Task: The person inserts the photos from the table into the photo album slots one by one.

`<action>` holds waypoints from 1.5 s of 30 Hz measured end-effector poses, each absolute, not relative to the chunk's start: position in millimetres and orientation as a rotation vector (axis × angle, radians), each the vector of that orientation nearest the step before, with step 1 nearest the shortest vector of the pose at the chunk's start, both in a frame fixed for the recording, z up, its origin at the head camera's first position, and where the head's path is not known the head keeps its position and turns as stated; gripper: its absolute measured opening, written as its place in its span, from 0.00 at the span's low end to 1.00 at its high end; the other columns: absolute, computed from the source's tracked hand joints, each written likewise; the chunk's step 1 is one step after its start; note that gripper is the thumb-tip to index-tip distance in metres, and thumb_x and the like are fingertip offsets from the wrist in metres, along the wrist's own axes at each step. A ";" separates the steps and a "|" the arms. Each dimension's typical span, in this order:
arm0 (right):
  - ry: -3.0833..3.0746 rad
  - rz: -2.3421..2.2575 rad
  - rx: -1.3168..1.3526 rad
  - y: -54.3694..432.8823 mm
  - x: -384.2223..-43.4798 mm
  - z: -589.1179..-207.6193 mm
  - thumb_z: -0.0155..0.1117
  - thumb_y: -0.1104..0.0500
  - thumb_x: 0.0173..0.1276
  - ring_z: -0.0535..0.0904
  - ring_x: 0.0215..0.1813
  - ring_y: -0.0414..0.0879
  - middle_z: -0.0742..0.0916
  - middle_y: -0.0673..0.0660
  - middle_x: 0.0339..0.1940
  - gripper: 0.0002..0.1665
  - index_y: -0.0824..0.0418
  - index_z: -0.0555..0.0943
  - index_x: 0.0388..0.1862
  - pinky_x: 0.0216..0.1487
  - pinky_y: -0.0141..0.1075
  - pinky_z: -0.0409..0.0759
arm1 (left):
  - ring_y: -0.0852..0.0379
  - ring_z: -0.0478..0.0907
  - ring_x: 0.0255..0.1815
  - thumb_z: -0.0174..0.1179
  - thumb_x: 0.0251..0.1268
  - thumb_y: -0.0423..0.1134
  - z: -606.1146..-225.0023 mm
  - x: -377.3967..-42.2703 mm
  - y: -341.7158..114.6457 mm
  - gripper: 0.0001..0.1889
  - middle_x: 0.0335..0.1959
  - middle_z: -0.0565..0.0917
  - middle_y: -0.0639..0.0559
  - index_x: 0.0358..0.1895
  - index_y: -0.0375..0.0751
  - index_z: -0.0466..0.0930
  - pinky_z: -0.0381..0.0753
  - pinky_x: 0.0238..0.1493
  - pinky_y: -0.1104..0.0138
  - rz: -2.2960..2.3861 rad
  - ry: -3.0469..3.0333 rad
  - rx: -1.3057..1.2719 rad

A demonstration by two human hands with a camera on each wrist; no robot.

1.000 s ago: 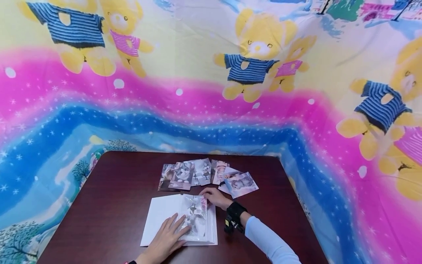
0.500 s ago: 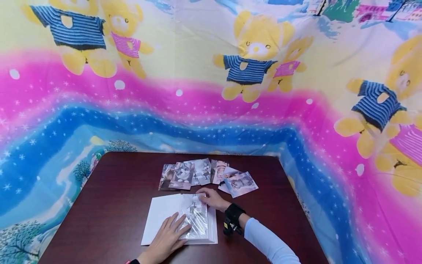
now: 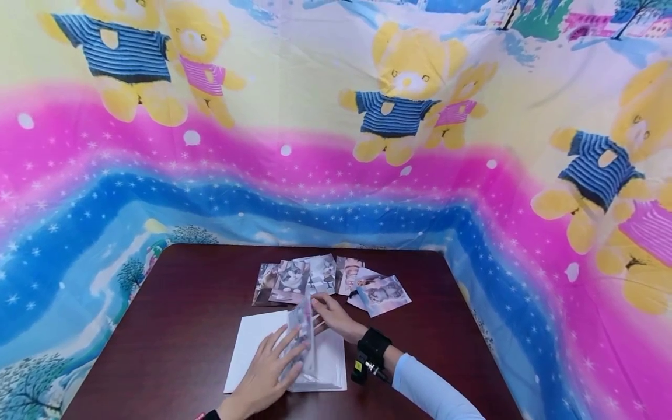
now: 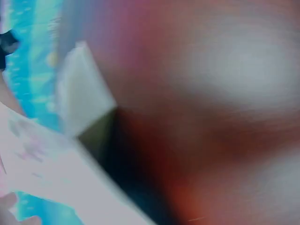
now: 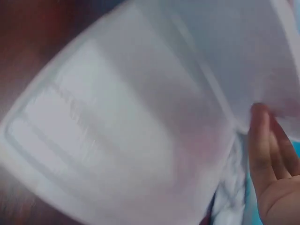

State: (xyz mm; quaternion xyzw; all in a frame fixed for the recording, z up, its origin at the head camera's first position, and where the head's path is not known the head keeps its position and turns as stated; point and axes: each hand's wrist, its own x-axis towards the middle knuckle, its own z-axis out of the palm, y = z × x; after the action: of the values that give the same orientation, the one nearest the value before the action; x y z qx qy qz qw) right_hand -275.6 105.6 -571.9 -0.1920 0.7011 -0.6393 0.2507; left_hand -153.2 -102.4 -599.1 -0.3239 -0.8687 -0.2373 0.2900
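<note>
A white photo album (image 3: 257, 332) lies spread on the table, with one clear-sleeved page (image 3: 301, 326) raised nearly upright near its middle. My right hand (image 3: 336, 318) is on the page's right side; in the right wrist view, its extended fingers (image 5: 262, 140) touch the lifted page (image 5: 248, 61). Beneath it shows a pale, glossy sleeve (image 5: 117, 126). My left hand (image 3: 265, 373) is spread across the inner part of the album's left side, fingertips overlapping the raised page. The left wrist view is mostly blurred, with a pale page (image 4: 61, 173) crossing its lower left.
Behind the album, several cat photos (image 3: 291, 280) lie in an overlapping row, the rightmost photo (image 3: 385, 296) tilted. The dark reddish table (image 3: 168, 326) ends at a curtain (image 3: 294, 198) printed with bears. A small camera (image 3: 359, 368) hangs from the right wrist strap (image 3: 374, 347).
The sleeved page, flat a second ago, has been lifted by my right hand and swung up to the left. My left hand stays on the album.
</note>
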 end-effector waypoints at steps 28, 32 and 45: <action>2.731 -0.689 -0.905 155.7 -255.6 -614.1 0.58 0.56 0.74 0.62 0.73 0.60 0.67 0.59 0.76 0.25 0.55 0.74 0.69 0.66 0.62 0.64 | 0.36 0.74 0.59 0.55 0.73 0.45 -636.6 -155.9 -152.6 0.20 0.60 0.78 0.35 0.58 0.35 0.79 0.74 0.53 0.43 -0.466 -2.498 -0.668; 2.691 -0.665 -0.888 160.6 -254.0 -622.8 0.55 0.54 0.77 0.61 0.74 0.59 0.63 0.57 0.78 0.27 0.52 0.70 0.73 0.67 0.62 0.63 | 0.39 0.77 0.52 0.59 0.69 0.43 -632.7 -164.7 -150.1 0.15 0.51 0.81 0.38 0.51 0.37 0.82 0.76 0.46 0.45 -0.449 -2.527 -0.639; 2.658 -0.980 -0.795 169.3 -248.2 -625.3 0.52 0.54 0.79 0.64 0.71 0.60 0.68 0.62 0.74 0.29 0.62 0.63 0.74 0.66 0.60 0.64 | 0.45 0.74 0.26 0.64 0.64 0.37 -608.2 -275.0 -136.0 0.08 0.26 0.75 0.47 0.29 0.40 0.77 0.73 0.25 0.53 -0.730 -2.652 -0.179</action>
State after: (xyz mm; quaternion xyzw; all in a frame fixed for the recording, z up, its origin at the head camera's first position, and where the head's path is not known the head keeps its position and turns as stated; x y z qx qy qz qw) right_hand -248.2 169.3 -625.3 -0.2690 0.8988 -0.3315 0.0996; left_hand -275.0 -136.0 -608.2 -0.0638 -0.9444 -0.2598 0.1912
